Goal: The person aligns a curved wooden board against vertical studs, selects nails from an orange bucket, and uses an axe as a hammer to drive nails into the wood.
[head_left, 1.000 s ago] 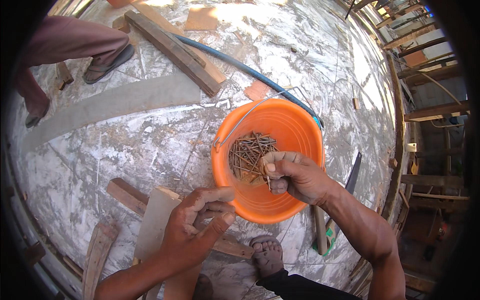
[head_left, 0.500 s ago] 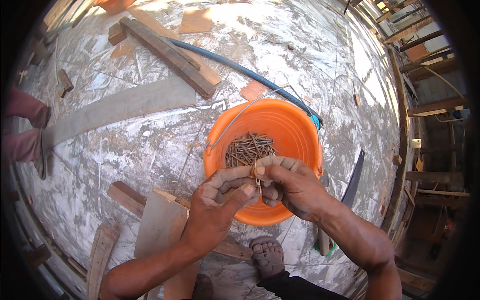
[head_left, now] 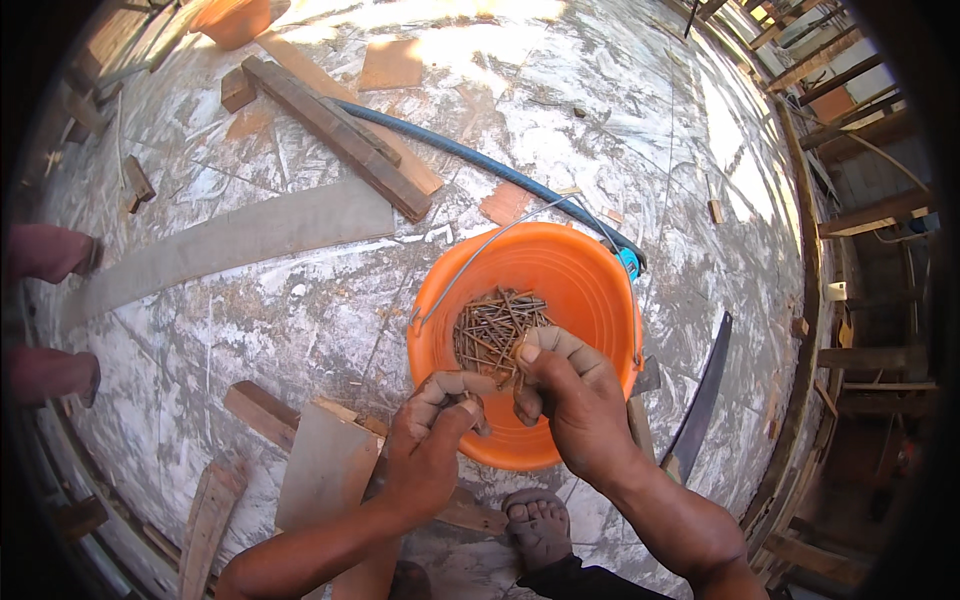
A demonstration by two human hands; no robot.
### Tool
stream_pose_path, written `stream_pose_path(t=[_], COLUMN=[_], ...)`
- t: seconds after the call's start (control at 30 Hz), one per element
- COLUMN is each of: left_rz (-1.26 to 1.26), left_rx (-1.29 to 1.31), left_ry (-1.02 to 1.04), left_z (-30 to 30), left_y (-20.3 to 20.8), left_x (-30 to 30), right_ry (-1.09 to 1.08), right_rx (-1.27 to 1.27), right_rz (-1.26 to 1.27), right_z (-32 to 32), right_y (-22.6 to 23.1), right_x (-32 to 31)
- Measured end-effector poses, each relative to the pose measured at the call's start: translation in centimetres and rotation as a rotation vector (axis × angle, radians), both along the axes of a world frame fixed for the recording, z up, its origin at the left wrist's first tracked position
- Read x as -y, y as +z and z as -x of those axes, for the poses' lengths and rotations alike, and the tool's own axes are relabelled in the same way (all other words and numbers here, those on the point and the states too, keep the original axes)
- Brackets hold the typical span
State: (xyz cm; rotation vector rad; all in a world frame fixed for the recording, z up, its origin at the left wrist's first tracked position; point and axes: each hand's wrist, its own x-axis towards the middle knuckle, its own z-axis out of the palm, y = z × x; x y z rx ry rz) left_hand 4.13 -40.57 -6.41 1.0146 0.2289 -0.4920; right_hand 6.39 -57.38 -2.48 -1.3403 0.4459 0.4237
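Grip, right hand (head_left: 575, 400): thumb pressed to bent forefinger, pinching a slim item upright over the bucket. Left hand (head_left: 430, 430): palm turned inward, thumb and forefinger curled toward each other, just beside the right fingertips. Fingertips are small and blurred: the right's item reads as a nail (head_left: 518, 379), and I cannot tell whether the left closes on anything. Presumably a fingertip pinch because the item is too thin for a fuller grasp.

Hands sit above the near half of the orange bucket (head_left: 597, 290), probably so that anything dropped lands back inside. Loose nails (head_left: 503, 318) lie heaped in its bottom, on the left side, crossing at all angles. The wire handle (head_left: 478, 247) leans past the far rim, which leaves the mouth clear for reaching in.

Bucket stands on the stained floor (head_left: 320, 330), just ahead of the wearer's foot (head_left: 537, 527); within easy reach, I judge. To the right, the saw (head_left: 700, 400) lies with its tip pointing away, its near end toward the right forearm. Beyond the bucket: blue hose (head_left: 450, 145), stacked timbers (head_left: 335, 135). Far left edge: another person's trouser legs (head_left: 48, 252).
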Motion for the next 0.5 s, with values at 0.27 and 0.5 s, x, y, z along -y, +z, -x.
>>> stream_pose_path(t=[0.27,0.5], left_rz=[0.296,0.341], left_rx=[-0.584,-0.673], left_ry=[0.264,0.235], left_z=[1.4,3.5], left_y=[1.8,0.7], left_x=[0.0,-4.1], right_ry=[0.362,0.507], right_rx=[0.431,1.075], right_rz=[0.821,0.921], right_z=[4.9,10.3], right_y=[1.6,-1.6], right_x=[-2.6,5.1])
